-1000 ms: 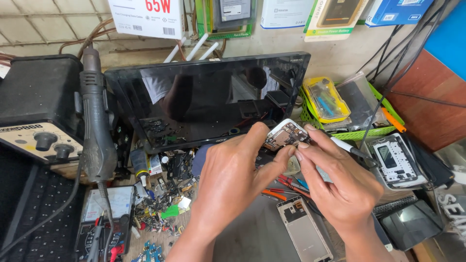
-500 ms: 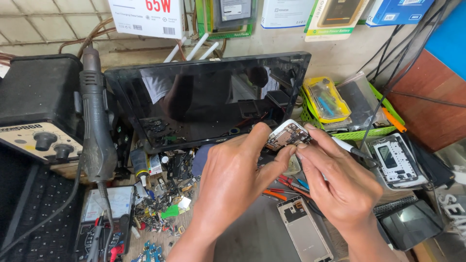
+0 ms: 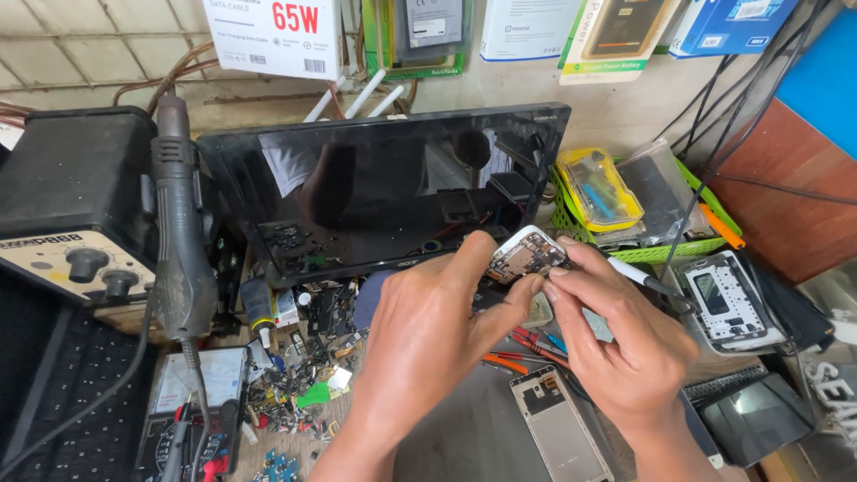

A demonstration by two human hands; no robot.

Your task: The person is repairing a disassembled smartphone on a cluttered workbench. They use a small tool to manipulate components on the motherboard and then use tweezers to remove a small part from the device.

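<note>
My left hand (image 3: 428, 335) pinches the lower end of an opened white phone (image 3: 525, 254), its circuit board facing up, held above the bench. My right hand (image 3: 625, 339) meets it from the right, fingertips pressing on the phone's lower edge, with a thin white-and-black tool (image 3: 638, 278) sticking out past the knuckles. Both hands hover in front of a tilted black screen panel (image 3: 384, 196). A bare white phone frame (image 3: 558, 428) lies on the bench just below my hands.
A hot-air handpiece (image 3: 178, 250) stands by a black rework station (image 3: 71, 214) at left. A multimeter (image 3: 192, 402) and scattered small parts (image 3: 303, 375) lie front left. A green basket (image 3: 652, 241), another phone chassis (image 3: 728, 299) and orange-handled pliers (image 3: 513, 357) sit to the right.
Both hands stay closed around the phone; my right fingers have shifted slightly along its lower edge. Nothing else has moved.
</note>
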